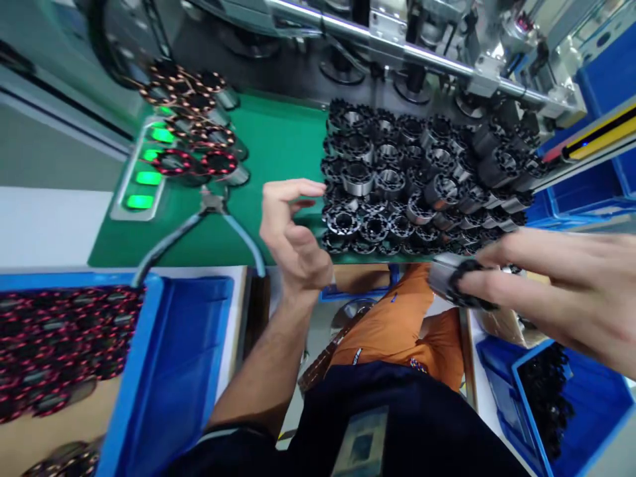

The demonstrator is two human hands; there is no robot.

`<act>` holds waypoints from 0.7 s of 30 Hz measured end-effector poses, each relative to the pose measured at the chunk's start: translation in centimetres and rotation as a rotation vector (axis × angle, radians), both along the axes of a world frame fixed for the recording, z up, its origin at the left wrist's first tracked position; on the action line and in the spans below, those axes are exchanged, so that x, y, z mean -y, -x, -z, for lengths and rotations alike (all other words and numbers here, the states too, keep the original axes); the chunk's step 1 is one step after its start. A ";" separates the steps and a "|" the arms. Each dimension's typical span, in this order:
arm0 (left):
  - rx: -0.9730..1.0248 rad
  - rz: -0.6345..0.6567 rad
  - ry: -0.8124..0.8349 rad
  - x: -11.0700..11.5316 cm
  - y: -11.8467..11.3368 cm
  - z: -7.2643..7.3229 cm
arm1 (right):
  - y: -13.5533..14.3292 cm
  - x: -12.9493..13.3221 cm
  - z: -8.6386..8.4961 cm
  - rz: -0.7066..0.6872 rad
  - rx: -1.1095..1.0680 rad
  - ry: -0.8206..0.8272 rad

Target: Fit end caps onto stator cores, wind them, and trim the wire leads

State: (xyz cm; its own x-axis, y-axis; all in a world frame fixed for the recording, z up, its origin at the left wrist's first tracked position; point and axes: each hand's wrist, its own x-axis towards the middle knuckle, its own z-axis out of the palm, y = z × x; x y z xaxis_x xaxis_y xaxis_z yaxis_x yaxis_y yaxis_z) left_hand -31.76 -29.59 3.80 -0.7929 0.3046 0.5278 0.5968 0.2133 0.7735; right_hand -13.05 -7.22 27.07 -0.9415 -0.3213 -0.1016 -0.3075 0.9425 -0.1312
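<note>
My right hand [561, 285] grips a stator core [444, 275] with a grey metal body and black end piece, held between thumb and fingers just off the table's front edge; hand and core are a little blurred. At the left side of the rows of bare stator cores [358, 179], my left hand [298, 235] is loosely curled with its fingers apart and nothing seen in it. Its index fingertip is close to or touching the outermost cores; I cannot tell which. Some cores are stacked on others.
Copper-wound stators [218, 161], pliers [213, 202] and a panel of green-lit buttons [139, 201] are on the green mat [278, 132]. Machinery with a metal rail [437, 56] spans the back. Blue bins [183, 338] flank me, the right one [591, 404] holding black parts.
</note>
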 end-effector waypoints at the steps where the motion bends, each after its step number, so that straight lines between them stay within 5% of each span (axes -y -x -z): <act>1: 0.000 -0.019 -0.045 0.2 0.0 0.6 | 3.0 1.4 0.0 -0.139 -0.003 -0.091; 4: -0.071 -0.015 -0.184 0.5 0.3 1.9 | 10.5 4.0 0.7 -0.249 0.074 -0.223; 8: -0.209 0.055 -0.195 0.8 0.6 1.5 | 15.4 4.7 2.1 -0.178 0.215 -0.183; 15: -0.117 -0.015 -0.056 0.6 -0.5 0.3 | 16.4 4.0 3.1 -0.174 0.265 -0.190; 21: -0.121 0.012 -0.094 0.7 -0.4 0.0 | 14.3 3.3 2.7 -0.086 0.160 -0.215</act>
